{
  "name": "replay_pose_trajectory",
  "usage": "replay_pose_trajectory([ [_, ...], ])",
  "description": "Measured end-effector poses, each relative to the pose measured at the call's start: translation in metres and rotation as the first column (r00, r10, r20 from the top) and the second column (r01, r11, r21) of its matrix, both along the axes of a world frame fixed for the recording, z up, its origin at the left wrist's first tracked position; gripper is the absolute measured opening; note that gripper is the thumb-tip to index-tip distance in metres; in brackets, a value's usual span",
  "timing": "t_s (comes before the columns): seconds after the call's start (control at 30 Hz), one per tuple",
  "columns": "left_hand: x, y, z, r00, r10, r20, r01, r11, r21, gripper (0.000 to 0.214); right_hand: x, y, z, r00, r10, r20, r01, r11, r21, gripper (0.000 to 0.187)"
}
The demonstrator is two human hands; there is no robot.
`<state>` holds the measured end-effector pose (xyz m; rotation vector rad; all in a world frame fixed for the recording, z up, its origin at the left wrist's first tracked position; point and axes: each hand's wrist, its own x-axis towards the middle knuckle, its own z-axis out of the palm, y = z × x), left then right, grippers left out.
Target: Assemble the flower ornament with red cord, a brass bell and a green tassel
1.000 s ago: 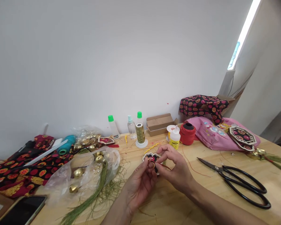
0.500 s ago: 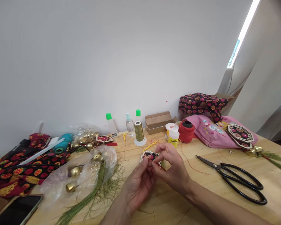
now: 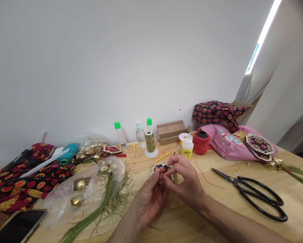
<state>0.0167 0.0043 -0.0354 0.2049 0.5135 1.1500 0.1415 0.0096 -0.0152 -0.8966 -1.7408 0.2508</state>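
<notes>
My left hand [image 3: 150, 199] and my right hand [image 3: 185, 179] meet at the fingertips above the front middle of the table. Each is closed in a pinch. What sits between the fingers is small and mostly hidden; a reddish bit shows there. Right behind the fingertips is a dark, patterned ornament [image 3: 162, 166] with a scalloped white edge, partly covered by my fingers. I cannot tell whether they touch it. A twisted yellow cord [image 3: 164, 156] runs off its top, and some green tassel thread [image 3: 176, 178] shows beside my right hand.
Black-handled scissors [image 3: 247, 192] lie to the right. Behind my hands stand a glue bottle [image 3: 187, 148], a red thread spool [image 3: 201, 143] and a gold-green spool [image 3: 149, 141]. On the left are a green tassel [image 3: 98, 209], brass bells [image 3: 77, 201], a plastic bag [image 3: 57, 206] and a phone [image 3: 20, 226].
</notes>
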Motion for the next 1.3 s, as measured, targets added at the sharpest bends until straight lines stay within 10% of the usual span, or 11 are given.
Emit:
replay_pose_trajectory([
  [1.3,-0.0037,0.0009,0.0081,0.955,0.033,-0.295,0.016,0.987,0.162,0.013,0.0028,0.0041,-0.0035,0.999,0.001,0.046,0.001,0.999,-0.051,0.007],
])
